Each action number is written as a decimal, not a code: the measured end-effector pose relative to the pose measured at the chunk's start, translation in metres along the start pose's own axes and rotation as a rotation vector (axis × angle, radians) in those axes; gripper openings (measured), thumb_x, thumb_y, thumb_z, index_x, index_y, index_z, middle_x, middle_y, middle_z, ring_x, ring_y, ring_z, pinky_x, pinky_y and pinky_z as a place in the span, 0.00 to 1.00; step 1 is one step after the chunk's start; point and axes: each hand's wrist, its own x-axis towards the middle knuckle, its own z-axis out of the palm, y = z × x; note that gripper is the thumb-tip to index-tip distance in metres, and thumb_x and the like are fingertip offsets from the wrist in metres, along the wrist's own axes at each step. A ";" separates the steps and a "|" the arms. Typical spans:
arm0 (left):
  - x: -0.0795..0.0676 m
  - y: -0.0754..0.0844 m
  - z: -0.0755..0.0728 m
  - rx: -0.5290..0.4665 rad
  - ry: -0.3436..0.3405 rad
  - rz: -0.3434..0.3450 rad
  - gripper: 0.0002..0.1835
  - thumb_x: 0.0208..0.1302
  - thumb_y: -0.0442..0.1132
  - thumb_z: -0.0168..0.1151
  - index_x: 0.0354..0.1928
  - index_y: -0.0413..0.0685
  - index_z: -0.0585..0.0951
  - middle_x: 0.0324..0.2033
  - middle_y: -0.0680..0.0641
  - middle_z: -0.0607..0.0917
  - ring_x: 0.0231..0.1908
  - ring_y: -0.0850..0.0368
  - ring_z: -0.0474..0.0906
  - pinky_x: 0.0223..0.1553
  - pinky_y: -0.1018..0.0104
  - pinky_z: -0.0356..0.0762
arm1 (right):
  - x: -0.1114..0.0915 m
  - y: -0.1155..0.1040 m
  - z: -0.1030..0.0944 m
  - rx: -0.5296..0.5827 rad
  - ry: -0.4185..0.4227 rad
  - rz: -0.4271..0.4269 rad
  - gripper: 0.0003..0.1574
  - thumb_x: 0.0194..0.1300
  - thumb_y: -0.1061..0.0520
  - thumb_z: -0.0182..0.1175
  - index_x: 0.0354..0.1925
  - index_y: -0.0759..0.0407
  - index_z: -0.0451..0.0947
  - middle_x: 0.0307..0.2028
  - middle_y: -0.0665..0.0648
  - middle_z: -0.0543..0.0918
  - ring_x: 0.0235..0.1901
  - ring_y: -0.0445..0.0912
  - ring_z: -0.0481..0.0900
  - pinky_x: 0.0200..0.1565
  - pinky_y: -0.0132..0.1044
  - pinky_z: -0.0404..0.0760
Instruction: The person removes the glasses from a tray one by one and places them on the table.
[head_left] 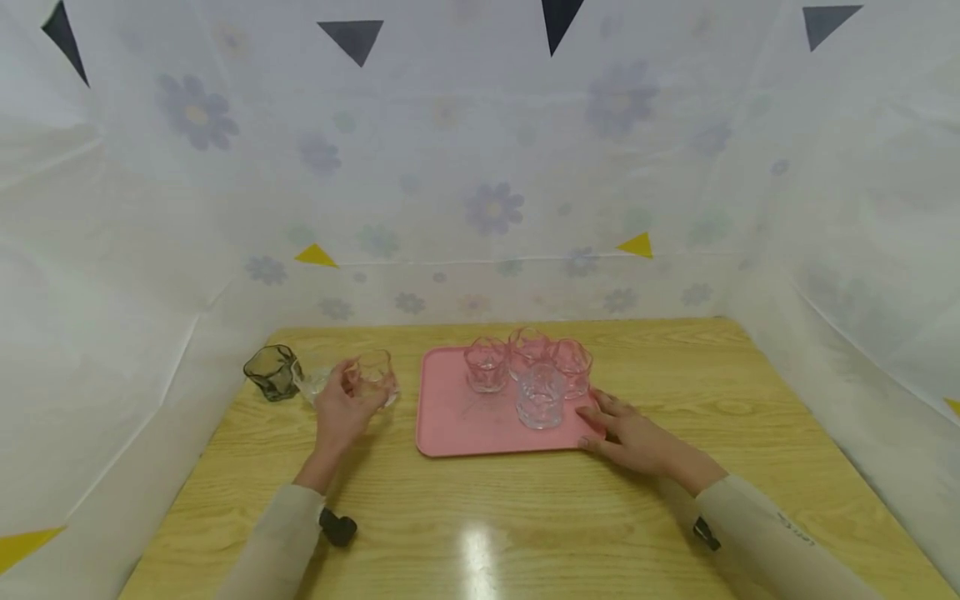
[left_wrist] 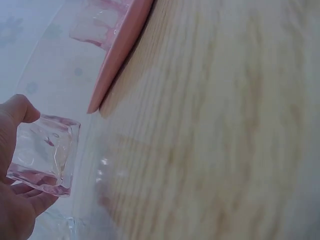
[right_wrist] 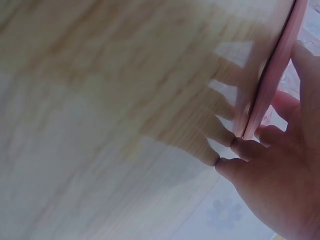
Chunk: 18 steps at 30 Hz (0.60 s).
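Note:
My left hand (head_left: 347,412) grips a faintly pink, wavy-sided glass (head_left: 378,371) left of the pink tray (head_left: 450,437). In the left wrist view, thumb and fingers lie around this glass (left_wrist: 52,152), close over the wooden table. A clear glass (head_left: 309,385) stands just behind that hand, partly hidden by it, with a smoky grey glass (head_left: 272,375) farther left. My right hand (head_left: 633,437) lies at the tray's right edge, fingers spread. The right wrist view has its fingertips on the table and against the tray rim (right_wrist: 275,75).
Toward the tray's right side stand several glasses: pink ones (head_left: 486,367) at the back and a clear one (head_left: 540,400) in front. The wooden table (head_left: 420,517) is enclosed by white flowered sheets (head_left: 420,167) at the back and both sides.

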 end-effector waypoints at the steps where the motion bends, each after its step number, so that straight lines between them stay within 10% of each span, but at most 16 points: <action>1: 0.000 -0.001 0.000 0.004 0.002 -0.001 0.43 0.62 0.48 0.77 0.76 0.42 0.69 0.60 0.31 0.81 0.56 0.37 0.82 0.54 0.43 0.83 | 0.000 0.000 0.000 -0.002 0.000 -0.001 0.44 0.79 0.34 0.56 0.79 0.56 0.65 0.82 0.70 0.54 0.80 0.71 0.53 0.74 0.75 0.58; 18: 0.002 -0.008 0.001 0.014 0.019 0.006 0.44 0.62 0.41 0.76 0.77 0.39 0.66 0.60 0.30 0.80 0.59 0.34 0.80 0.55 0.41 0.83 | 0.001 0.001 0.001 -0.003 0.001 0.005 0.44 0.78 0.33 0.56 0.79 0.55 0.66 0.82 0.70 0.54 0.80 0.71 0.54 0.71 0.77 0.60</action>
